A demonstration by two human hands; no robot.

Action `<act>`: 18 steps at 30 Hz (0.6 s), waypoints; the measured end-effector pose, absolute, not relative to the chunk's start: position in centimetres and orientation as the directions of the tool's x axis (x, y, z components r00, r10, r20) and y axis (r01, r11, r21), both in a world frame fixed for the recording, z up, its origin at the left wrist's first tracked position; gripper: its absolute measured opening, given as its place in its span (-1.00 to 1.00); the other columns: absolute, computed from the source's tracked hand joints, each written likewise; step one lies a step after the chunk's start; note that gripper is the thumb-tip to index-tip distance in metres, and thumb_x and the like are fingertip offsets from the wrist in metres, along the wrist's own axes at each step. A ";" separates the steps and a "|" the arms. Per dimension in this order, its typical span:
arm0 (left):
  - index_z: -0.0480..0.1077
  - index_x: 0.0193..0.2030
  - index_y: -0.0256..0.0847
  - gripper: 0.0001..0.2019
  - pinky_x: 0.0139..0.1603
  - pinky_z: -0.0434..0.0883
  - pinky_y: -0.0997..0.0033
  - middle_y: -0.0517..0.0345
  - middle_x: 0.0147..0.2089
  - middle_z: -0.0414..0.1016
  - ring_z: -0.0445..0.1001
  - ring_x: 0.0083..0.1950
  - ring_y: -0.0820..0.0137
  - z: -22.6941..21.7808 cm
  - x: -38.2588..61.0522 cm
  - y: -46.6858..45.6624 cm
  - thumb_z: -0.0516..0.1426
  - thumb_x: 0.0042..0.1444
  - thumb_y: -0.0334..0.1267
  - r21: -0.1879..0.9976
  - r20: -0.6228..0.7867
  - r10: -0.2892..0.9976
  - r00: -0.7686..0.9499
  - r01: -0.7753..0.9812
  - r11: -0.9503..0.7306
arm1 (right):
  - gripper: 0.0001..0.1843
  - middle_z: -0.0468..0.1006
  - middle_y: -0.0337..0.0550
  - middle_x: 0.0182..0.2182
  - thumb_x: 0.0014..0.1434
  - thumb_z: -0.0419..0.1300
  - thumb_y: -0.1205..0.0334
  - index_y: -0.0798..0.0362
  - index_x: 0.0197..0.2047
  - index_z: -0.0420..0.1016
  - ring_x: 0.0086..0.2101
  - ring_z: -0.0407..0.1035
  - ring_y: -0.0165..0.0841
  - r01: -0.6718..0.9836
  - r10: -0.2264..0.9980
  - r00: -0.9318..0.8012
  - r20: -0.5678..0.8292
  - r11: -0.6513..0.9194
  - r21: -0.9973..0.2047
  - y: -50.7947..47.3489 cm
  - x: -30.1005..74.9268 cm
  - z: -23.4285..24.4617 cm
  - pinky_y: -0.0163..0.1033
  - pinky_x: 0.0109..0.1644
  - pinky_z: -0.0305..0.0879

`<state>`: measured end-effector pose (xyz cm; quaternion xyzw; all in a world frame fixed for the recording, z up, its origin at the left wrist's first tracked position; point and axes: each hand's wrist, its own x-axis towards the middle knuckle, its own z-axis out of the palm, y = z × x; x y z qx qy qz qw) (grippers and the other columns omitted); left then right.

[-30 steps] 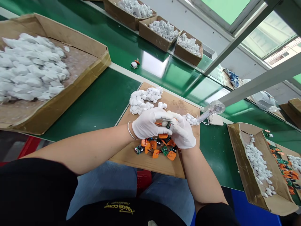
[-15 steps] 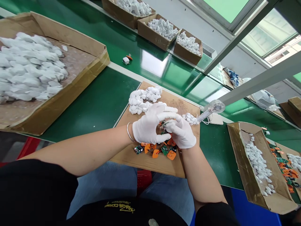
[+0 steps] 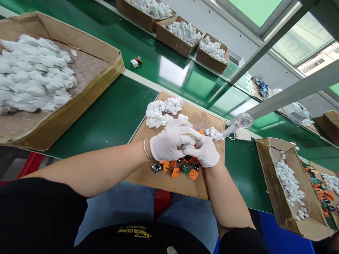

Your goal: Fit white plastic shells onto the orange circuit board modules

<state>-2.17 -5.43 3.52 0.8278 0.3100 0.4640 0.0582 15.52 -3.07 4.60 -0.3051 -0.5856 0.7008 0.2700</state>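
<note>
Both my hands, in white gloves, meet over a cardboard sheet [image 3: 143,167]. The fingers of my left hand [image 3: 168,141] curl round a small white plastic shell [image 3: 184,145], mostly hidden by the gloves. My right hand [image 3: 205,151] pinches the same piece from the other side, with a bit of orange showing between the fingers. Just below them lies a loose heap of green circuit boards [image 3: 185,168] and orange plug plates [image 3: 193,174] with metal pins. White shells [image 3: 156,113] are piled beyond my left hand, and a smaller pile [image 3: 214,133] lies beyond my right.
A large carton [image 3: 87,95] of white shells stands at left, a narrower one [image 3: 267,176] at right. More boxes [image 3: 172,38] line the far side of the green belt [image 3: 148,46], which carries a white-and-orange piece [image 3: 134,63]. A clear handheld fan [image 3: 242,121] stands behind the sheet.
My hands have drawn closer together, and the left fingers have closed round the piece. The white-and-orange piece on the belt has shifted left.
</note>
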 end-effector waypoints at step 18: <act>0.32 -0.36 -0.13 -0.87 -0.13 0.41 0.09 0.07 -0.10 0.59 0.47 -0.18 0.28 3.8 -1.8 -5.3 0.22 0.12 -0.26 0.376 0.847 0.491 0.201 0.425 -0.823 | -0.62 0.55 -0.20 -0.44 -0.25 0.58 0.14 0.05 -0.42 0.52 -0.39 0.40 -0.33 -0.054 0.847 -0.529 -0.052 -0.094 -0.994 -3.8 15.0 4.6 -0.16 -0.25 0.40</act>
